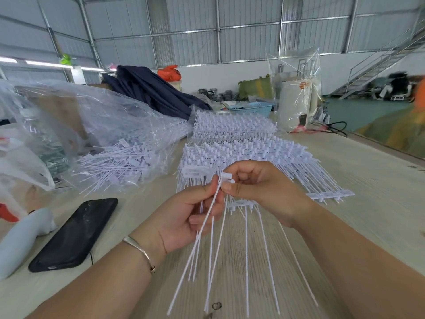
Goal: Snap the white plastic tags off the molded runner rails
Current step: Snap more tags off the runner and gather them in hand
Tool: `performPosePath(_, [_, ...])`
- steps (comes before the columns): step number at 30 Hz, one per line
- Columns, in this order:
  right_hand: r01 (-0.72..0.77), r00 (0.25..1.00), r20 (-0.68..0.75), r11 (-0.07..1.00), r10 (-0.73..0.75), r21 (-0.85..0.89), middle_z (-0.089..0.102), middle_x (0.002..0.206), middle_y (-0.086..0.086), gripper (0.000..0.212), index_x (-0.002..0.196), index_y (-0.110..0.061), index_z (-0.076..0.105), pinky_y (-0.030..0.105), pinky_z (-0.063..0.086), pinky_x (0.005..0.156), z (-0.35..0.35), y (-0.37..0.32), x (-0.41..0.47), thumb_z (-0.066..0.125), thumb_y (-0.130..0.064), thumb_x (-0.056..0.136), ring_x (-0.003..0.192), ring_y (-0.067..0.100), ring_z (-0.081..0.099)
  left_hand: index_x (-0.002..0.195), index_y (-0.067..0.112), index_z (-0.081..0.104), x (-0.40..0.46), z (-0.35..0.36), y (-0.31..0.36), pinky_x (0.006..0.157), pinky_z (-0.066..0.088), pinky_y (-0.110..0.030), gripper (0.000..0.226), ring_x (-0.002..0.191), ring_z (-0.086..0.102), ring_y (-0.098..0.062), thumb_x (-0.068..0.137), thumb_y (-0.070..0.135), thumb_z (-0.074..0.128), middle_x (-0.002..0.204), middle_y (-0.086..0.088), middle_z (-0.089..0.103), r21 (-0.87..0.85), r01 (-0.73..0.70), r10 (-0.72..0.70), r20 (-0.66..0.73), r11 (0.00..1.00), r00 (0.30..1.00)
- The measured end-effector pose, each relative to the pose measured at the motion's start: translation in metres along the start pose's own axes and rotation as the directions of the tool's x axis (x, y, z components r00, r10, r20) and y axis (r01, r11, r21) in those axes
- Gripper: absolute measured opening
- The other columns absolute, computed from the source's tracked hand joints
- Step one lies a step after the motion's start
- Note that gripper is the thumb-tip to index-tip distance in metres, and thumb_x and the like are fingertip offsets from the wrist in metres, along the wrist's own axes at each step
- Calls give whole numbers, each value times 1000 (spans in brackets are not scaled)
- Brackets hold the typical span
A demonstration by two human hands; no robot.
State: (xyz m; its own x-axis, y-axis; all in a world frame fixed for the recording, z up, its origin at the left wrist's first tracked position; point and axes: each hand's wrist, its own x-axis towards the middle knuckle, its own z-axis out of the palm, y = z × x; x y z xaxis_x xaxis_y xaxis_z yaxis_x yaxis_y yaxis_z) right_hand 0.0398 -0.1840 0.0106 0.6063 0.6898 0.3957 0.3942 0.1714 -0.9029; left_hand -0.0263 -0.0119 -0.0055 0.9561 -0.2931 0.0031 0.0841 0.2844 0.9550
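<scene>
Right hand [259, 192] pinches tag head [226, 176] at its 10 o'clock; left hand [184, 217] fingers curl around tag stems [208, 223].

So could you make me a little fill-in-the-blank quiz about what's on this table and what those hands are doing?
1. The black phone lies on the table on the person's ____ side.
2. The bracelet is worn on the ____ wrist.
3. Both hands, the left hand and the right hand, pinch thin ____ plastic tags.
4. The loose snapped-off tags lie inside a clear plastic ____.

Missing words: left; left; white; bag
</scene>
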Motion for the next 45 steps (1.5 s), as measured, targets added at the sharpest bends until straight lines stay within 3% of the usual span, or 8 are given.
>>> performPosePath(4, [-41,996,-78,998,38,-41,61,94,32,34,98,0,68,32,43,80,-1,3,2,73,-24,74,83,24,53,60,17,59,2,1,1,37,14,-18,33,33,24,-2,81,40,66,46,5,35,-3,-66,66,-102,998,993])
performPosePath(10, [-80,978,-198,995,68,-52,63,73,5,17,89,-13,73,27,42,70,-2,2,3,76,-24,77,71,18,54,51,18,46,1,-5,6,42,8,-24,36,34,20,-8,77,33,66,42,4,32,-53,-138,114,-318,989,941])
performPosePath(18, [-146,964,-239,984,118,-101,55,54,-10,12,86,-10,71,15,41,58,-4,-1,3,68,-1,81,54,4,50,47,19,47,6,-2,1,35,32,-19,54,43,44,-13,98,36,50,57,-4,56,39,-105,111,-476,994,872])
performPosePath(21, [-158,966,-230,977,123,-142,57,56,-6,13,83,-10,67,27,39,61,0,-1,3,69,2,78,58,13,49,63,15,50,9,1,-1,31,23,-17,44,36,30,-9,101,37,44,54,0,43,17,-59,60,-458,998,887])
performPosePath(24, [-137,965,-246,976,93,-168,57,59,-4,12,83,-8,67,22,37,56,1,-1,4,72,0,77,58,13,46,74,18,42,11,-1,-2,31,15,-15,34,37,18,-5,102,37,41,55,4,29,25,-28,36,-438,999,898])
performPosePath(30, [-90,972,-235,967,33,-237,66,69,3,13,86,-8,70,23,46,61,0,1,3,76,-2,76,62,10,58,59,26,52,7,1,-1,33,12,-17,37,41,15,-5,83,52,63,54,8,23,14,-65,66,-396,998,916])
performPosePath(37, [-28,981,-195,970,-20,-240,67,78,11,13,91,-10,71,20,46,65,-3,-1,2,74,-4,80,69,12,57,58,23,66,4,4,1,34,15,-15,19,41,14,-6,68,36,76,55,7,16,183,-137,197,-369,974,908])
performPosePath(45, [-168,984,-90,973,155,-160,64,67,6,8,91,-6,71,24,42,66,-19,2,-1,70,-10,84,64,18,52,61,22,56,5,-2,2,33,7,-16,16,35,14,-2,70,20,69,49,11,20,16,-99,98,-364,995,926])
